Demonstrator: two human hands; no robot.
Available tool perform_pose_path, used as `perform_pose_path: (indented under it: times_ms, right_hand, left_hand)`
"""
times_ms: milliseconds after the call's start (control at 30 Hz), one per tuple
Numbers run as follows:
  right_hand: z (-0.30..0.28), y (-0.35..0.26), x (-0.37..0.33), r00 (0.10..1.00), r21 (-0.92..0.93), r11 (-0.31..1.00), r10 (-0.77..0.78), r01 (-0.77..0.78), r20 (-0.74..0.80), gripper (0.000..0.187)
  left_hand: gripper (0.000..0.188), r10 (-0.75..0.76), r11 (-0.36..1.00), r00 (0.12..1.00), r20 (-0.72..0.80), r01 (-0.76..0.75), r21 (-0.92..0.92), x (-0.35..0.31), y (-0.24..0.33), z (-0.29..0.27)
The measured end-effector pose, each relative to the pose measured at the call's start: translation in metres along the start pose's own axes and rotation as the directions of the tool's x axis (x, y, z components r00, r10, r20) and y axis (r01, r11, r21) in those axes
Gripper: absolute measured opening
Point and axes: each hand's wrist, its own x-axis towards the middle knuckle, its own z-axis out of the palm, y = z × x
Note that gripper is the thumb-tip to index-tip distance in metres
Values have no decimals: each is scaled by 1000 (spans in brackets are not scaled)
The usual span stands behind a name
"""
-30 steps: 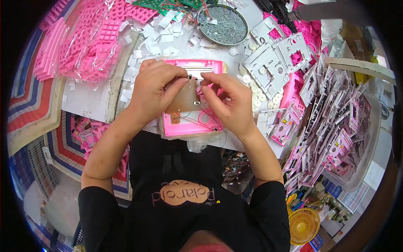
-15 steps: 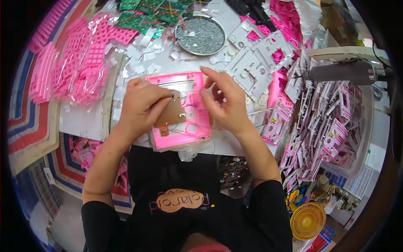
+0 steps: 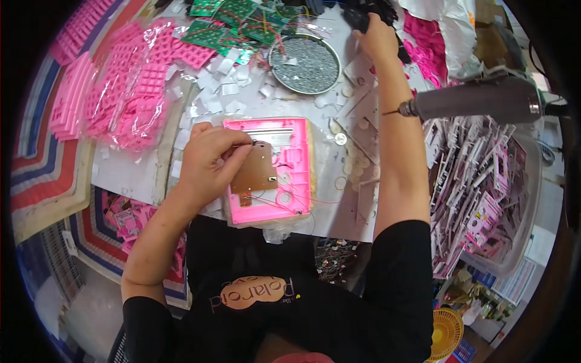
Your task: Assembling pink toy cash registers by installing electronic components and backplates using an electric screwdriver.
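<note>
In front of me a pink plastic casing [image 3: 304, 163] lies open side up on a plastic-wrapped pad. A brown circuit board [image 3: 257, 172] rests in it, with thin red wires trailing out to the right. My left hand [image 3: 212, 157] is closed, thumb and fingers pinching at the board's upper edge; what else the fingertips may hold is hidden. Stretched far forward, my right hand [image 3: 380, 41] curls its fingers on a black plastic part [image 3: 356, 19] at the pile's edge. Its exact shape is hard to make out.
A round dish of small metal pieces [image 3: 305, 65] stands beyond the casing, beside green circuit boards [image 3: 242, 18]. Bagged pink keypads [image 3: 130, 85] lie left. A grey electric screwdriver [image 3: 472, 101] juts in from the right, above a bin of printed panels [image 3: 472, 187].
My right hand has left the casing and reached far forward to the black parts. The left hand keeps its pinch at the board. The white panels at right are now largely out of sight.
</note>
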Motion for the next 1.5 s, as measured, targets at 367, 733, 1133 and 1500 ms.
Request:
perform_pose_path:
  times_ms: [367, 733, 1133, 1500]
  right_hand:
    - [-137, -4, -112, 997, 751, 656, 71, -76, 39, 38]
    - [-146, -140, -228, 798, 769, 576, -307, -278, 518, 30]
    - [-131, -128, -222, 806, 773, 549, -586, 319, 83, 28]
    - [-155, -143, -220, 822, 711, 574, -570, 407, -11, 32]
  left_hand:
    - [10, 65, 998, 996, -68, -64, 26, -3, -6, -2]
    - [9, 101, 995, 995, 24, -100, -7, 0, -8, -9]
    - [10, 57, 997, 997, 54, -54, -59, 1, -13, -14]
    - [15, 152, 988, 977, 151, -152, -10, 6, -17, -23]
